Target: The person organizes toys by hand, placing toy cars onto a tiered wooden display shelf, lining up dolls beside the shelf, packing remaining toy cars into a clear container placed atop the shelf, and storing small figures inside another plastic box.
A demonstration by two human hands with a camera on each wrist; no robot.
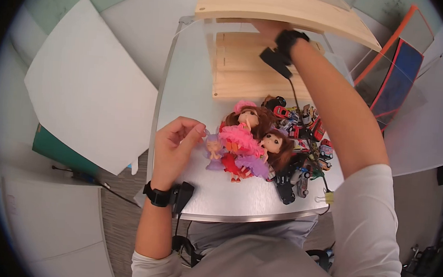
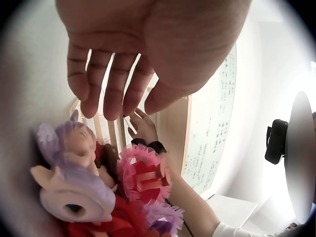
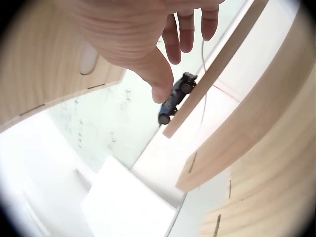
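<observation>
My right hand reaches inside a wooden shelf unit, mostly hidden by its top board in the head view. In the right wrist view, a small dark toy car stands on a narrow wooden shelf board. The thumb tip is right at the car's side, while the fingers hang apart from it. My left hand is held loosely over the table, holding nothing. Just beside its fingertips sits a lilac pony figure, also low in the left wrist view. Two dolls in pink and purple dresses lie against it.
A heap of toy cars lies right of the dolls, under my right forearm. The table ends in a metal edge near my body. A white panel stands at the left, and an orange-framed blue panel at the right.
</observation>
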